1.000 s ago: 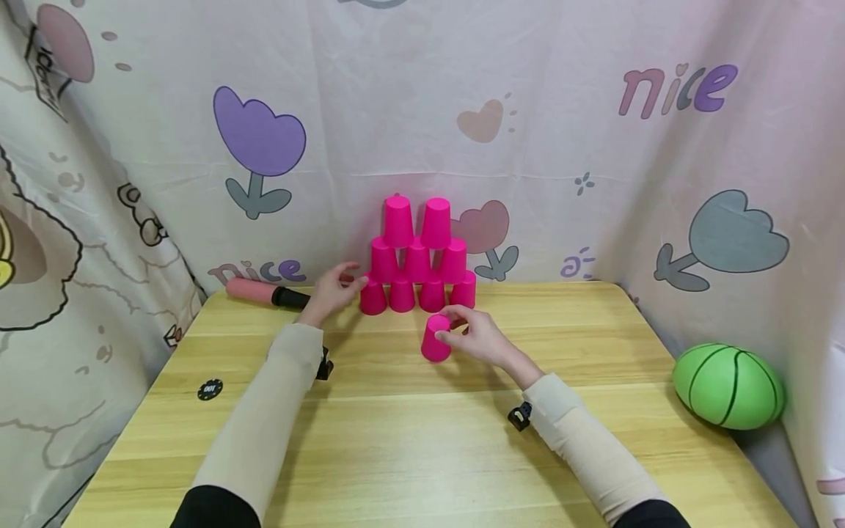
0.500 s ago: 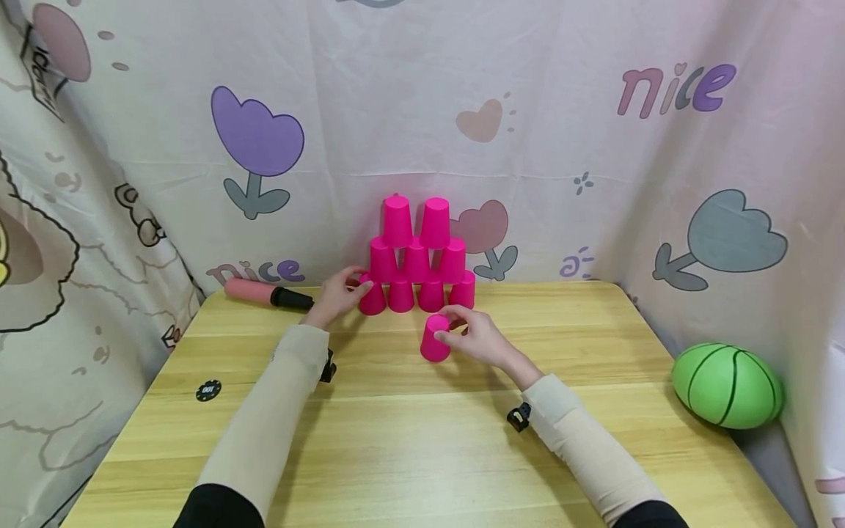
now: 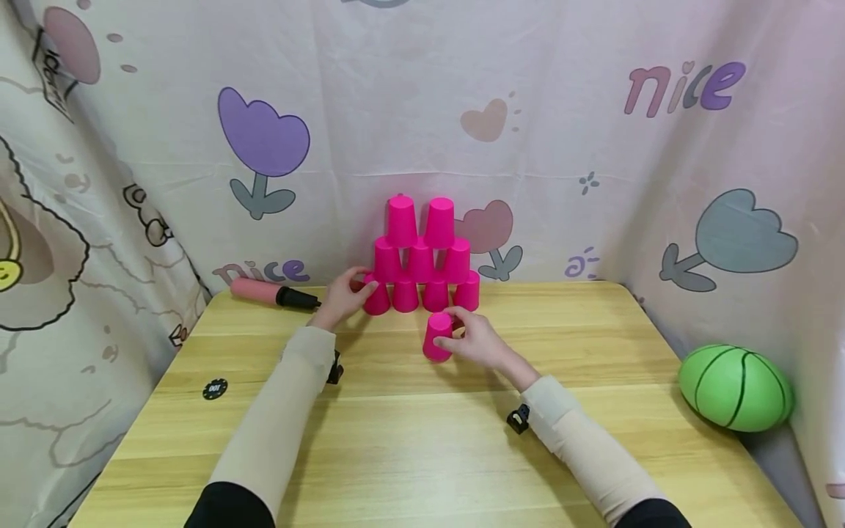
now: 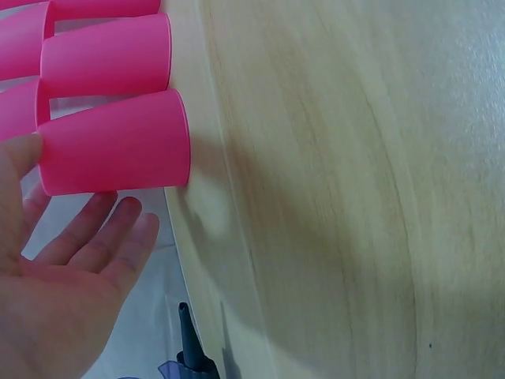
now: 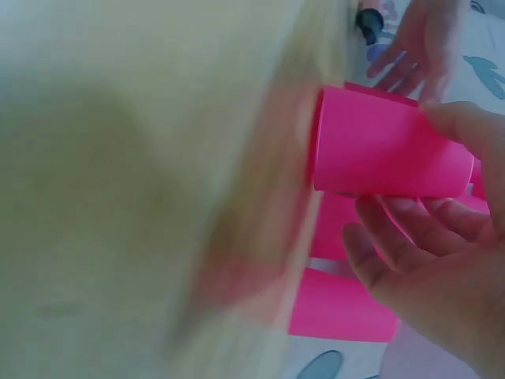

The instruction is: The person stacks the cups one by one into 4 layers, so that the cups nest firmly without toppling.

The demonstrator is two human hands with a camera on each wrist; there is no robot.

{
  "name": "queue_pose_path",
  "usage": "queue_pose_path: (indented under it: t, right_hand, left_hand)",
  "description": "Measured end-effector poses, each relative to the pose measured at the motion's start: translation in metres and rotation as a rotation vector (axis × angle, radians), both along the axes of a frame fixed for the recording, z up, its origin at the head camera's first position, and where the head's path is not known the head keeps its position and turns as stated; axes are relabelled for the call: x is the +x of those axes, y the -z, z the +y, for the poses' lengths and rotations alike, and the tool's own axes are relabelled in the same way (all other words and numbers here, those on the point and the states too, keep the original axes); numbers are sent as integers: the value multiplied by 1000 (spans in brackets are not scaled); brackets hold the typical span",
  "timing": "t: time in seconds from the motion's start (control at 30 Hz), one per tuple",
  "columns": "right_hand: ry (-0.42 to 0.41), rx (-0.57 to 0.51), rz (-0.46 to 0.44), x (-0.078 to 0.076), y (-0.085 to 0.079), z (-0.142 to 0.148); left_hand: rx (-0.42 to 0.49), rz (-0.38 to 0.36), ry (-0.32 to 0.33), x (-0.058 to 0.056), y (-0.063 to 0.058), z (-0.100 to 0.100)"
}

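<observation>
Upside-down pink cups form a stepped stack at the table's back: a bottom row of several, a middle row of three, two on top. My left hand [image 3: 343, 295] is at the stack's left end, thumb and forefinger around the upper part of the bottom-row end cup [image 4: 118, 144]; its other fingers extend beyond the cup. In front of the stack, my right hand [image 3: 480, 339] holds a single upside-down cup [image 3: 437, 339] between thumb and fingers. From the right wrist view, this cup [image 5: 387, 142] partly hides the stack behind it.
A pink pump with a black nozzle [image 3: 271, 294] lies at the back left, close to my left hand. A black chip [image 3: 215, 389] rests on the wooden table [image 3: 409, 455]. A green ball [image 3: 736, 387] sits by the right edge. Printed curtains [image 3: 370, 110] hang behind.
My left hand has moved slightly right, closing its thumb and forefinger around the end cup. The right hand and its cup have stayed in place. The head view shifts slightly.
</observation>
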State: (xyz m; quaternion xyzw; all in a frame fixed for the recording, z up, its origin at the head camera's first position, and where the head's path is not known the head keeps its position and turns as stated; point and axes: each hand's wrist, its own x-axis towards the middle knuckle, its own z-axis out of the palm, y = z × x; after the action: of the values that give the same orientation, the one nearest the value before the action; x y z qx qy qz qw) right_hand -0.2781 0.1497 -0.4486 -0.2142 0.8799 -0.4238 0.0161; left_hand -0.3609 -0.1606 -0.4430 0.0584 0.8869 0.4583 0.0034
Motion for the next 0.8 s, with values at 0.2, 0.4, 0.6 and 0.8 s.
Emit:
queue_pose_path:
  t: [0.2, 0.4, 0.6, 0.8]
  right_hand:
    - [19, -55, 89, -6, -47, -4]
    - [85, -94, 195, -18, -103, -7]
    - [119, -105, 229, -31, -150, -13]
    - [139, -134, 270, -43, -186, -23]
  left_hand:
    - [35, -10, 6, -1, 1, 1]
    - [62, -33, 8, -1, 0, 1]
    - [90, -58, 10, 1, -3, 1]
    - [86, -49, 14, 1, -2, -1]
